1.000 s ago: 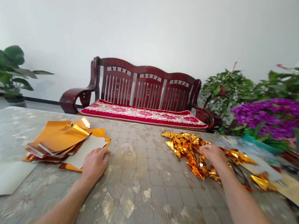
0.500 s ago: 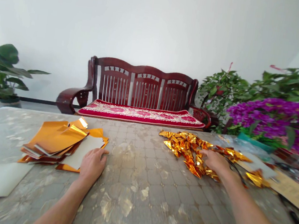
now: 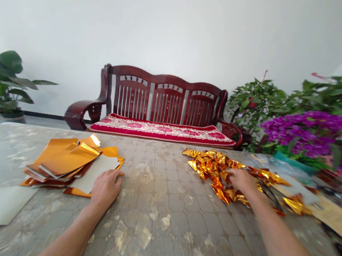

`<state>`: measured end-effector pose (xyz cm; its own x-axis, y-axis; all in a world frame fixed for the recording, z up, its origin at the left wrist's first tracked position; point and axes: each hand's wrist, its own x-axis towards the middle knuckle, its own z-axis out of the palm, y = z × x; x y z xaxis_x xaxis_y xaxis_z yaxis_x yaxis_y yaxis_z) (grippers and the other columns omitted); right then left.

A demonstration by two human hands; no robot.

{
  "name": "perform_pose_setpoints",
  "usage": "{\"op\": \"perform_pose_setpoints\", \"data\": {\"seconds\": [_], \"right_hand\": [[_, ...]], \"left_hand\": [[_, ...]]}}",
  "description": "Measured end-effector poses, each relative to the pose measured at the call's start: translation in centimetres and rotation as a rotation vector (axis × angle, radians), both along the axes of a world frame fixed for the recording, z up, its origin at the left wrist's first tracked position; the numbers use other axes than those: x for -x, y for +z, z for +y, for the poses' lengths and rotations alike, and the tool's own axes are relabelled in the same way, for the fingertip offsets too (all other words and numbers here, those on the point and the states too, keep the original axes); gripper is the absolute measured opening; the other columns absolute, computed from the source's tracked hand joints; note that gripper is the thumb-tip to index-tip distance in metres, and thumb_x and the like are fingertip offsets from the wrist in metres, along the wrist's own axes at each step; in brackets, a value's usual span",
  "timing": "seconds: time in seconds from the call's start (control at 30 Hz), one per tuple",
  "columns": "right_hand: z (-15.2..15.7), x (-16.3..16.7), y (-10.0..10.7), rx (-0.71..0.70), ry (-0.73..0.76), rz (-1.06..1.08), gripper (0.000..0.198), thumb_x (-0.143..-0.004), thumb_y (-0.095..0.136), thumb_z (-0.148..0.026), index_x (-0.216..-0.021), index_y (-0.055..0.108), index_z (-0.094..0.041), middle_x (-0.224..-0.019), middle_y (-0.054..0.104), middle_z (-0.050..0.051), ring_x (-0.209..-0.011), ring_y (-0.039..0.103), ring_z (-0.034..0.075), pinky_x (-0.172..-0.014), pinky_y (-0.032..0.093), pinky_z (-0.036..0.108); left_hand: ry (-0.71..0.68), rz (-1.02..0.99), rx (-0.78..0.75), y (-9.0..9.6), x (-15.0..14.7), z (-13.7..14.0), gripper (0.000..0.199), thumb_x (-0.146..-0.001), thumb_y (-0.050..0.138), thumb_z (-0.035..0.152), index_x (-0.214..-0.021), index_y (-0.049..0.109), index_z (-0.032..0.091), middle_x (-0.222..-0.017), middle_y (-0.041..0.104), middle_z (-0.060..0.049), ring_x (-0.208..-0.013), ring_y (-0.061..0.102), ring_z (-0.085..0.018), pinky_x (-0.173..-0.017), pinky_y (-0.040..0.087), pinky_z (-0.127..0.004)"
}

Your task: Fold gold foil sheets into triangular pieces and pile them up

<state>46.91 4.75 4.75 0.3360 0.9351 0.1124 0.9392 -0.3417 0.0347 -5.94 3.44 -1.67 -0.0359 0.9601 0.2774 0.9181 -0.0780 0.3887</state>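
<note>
fingers of the right hand (image 3: 241,180) sit slightly farther left and away than half a second ago, working within the gold foil pieces (image 3: 213,164) at far right; the heap is otherwise little changed. their grip cannot be told. the left hand (image 3: 106,186) rests unmoved, palm down at the white sheet (image 3: 98,171) beside orange papers (image 3: 67,157), its hold unclear. the foil lies shiny, creased and pointed across the surface (image 3: 156,197).

A home living room, by its carved wooden settee (image 3: 166,98), patterned red seat cover (image 3: 162,130) and potted plant (image 3: 7,79).
</note>
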Motion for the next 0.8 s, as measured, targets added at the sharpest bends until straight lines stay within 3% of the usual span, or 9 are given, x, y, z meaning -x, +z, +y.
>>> {"op": "perform_pose_setpoints", "data": {"seconds": [0.17,0.37,0.6,0.8], "right_hand": [[0.8,0.9,1.0,-0.07,-0.122,0.016,0.034,-0.079,0.055,-0.033,-0.107,0.075,-0.032,-0.106,0.073,0.007,-0.096,0.068,0.026,-0.072,0.05,0.031],[2.0,2.3,1.0,-0.085,-0.263,0.076,0.031,-0.076,0.056,-0.027,-0.099,0.076,-0.03,-0.105,0.073,0.009,-0.099,0.067,0.029,-0.074,0.052,0.035],[2.8,2.6,-0.1,-0.094,-0.224,0.099,0.029,-0.078,0.056,-0.032,-0.098,0.076,-0.029,-0.103,0.074,0.009,-0.098,0.068,0.029,-0.072,0.05,0.033],[2.1,2.3,0.1,-0.093,-0.191,0.126,0.028,-0.082,0.05,-0.032,-0.088,0.077,-0.028,-0.094,0.075,0.006,-0.088,0.069,0.024,-0.063,0.046,0.026]], "left_hand": [[-0.001,0.014,0.0,0.1,-0.1,0.0,0.031,-0.087,0.045,0.024,-0.105,0.07,0.023,-0.114,0.07,-0.007,-0.109,0.06,-0.024,-0.097,0.043,-0.036],[-0.002,0.016,-0.015,0.2,-0.2,-0.1,0.032,-0.087,0.044,0.023,-0.104,0.071,0.022,-0.113,0.07,-0.006,-0.108,0.061,-0.024,-0.096,0.043,-0.036],[-0.006,0.017,-0.008,0.0,0.0,0.0,0.03,-0.087,0.045,0.023,-0.105,0.07,0.023,-0.113,0.07,-0.006,-0.108,0.061,-0.023,-0.097,0.042,-0.036],[-0.016,0.01,0.006,0.0,0.0,0.0,0.03,-0.088,0.045,0.023,-0.105,0.07,0.022,-0.113,0.07,-0.006,-0.108,0.06,-0.023,-0.098,0.042,-0.036]]}}
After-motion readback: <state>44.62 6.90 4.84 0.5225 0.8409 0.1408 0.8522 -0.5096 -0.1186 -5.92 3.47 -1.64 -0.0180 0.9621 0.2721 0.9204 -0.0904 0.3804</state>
